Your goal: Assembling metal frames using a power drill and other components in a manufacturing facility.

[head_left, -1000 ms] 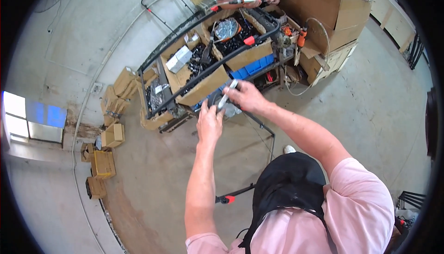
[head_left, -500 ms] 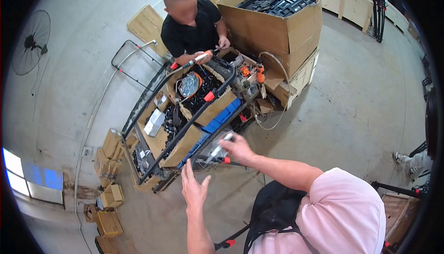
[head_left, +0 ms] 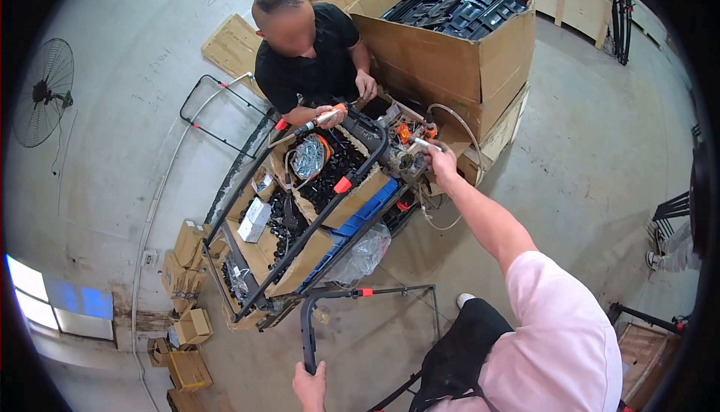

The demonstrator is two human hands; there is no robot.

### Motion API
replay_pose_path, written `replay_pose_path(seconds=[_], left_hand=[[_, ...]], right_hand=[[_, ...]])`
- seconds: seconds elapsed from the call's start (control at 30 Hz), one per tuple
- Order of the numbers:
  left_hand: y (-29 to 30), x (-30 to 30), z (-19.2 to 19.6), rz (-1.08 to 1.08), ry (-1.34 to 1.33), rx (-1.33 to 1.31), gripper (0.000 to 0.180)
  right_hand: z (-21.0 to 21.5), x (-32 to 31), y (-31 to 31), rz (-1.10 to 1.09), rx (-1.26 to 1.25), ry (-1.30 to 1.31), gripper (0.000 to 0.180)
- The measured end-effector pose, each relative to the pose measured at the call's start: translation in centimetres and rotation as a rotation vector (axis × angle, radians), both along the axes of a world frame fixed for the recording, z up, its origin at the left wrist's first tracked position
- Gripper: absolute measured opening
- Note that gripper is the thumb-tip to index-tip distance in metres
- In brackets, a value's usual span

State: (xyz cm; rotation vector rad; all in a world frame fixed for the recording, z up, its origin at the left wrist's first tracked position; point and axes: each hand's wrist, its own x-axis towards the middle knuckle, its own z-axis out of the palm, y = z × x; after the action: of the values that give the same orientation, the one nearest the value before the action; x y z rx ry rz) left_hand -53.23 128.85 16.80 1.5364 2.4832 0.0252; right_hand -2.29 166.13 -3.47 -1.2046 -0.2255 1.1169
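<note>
Near the lower edge, the left hand (head_left: 310,384) is wrapped shut around the near end of a black tubular handle frame (head_left: 352,296), a bent U of metal tube with small red clips, which stands on the concrete floor (head_left: 570,179) just beside the loaded cart (head_left: 300,247). Further off and to the right, the right hand (head_left: 441,158) is stretched out at arm's length, fingers pinched closed on a slim silver tool (head_left: 421,142) at the far end of the cart, among orange fittings and a loop of pale hose (head_left: 450,123).

Stiff and fairly light, by its look, the frame should swing as one rigid piece. Its smooth painted tube may slip in a bare palm, so a full grip low on the upright, as it has now, or at the bend, seems soundest.

Cartons of black parts (head_left: 330,179) fill the cart. Across it, a co-worker in a black shirt (head_left: 307,67) works a second tool with an orange grip (head_left: 322,118). A large cardboard box of black trays (head_left: 450,29) stands far right, and a floor fan (head_left: 41,93) far left.
</note>
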Motion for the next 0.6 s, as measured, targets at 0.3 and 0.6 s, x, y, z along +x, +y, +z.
replay_pose_path(seconds=[0.3,0.6], left_hand=[[-2.2,0.1,-0.4,0.175,-0.125,0.048,0.04],[-21.4,-4.3,2.1,0.489,-0.2,0.257,0.031]], right_hand=[[-11.4,0.4,-8.8,0.404,-0.235,-0.272,0.03],[-21.0,0.1,-41.8,0.881,-0.909,-0.337,0.016]])
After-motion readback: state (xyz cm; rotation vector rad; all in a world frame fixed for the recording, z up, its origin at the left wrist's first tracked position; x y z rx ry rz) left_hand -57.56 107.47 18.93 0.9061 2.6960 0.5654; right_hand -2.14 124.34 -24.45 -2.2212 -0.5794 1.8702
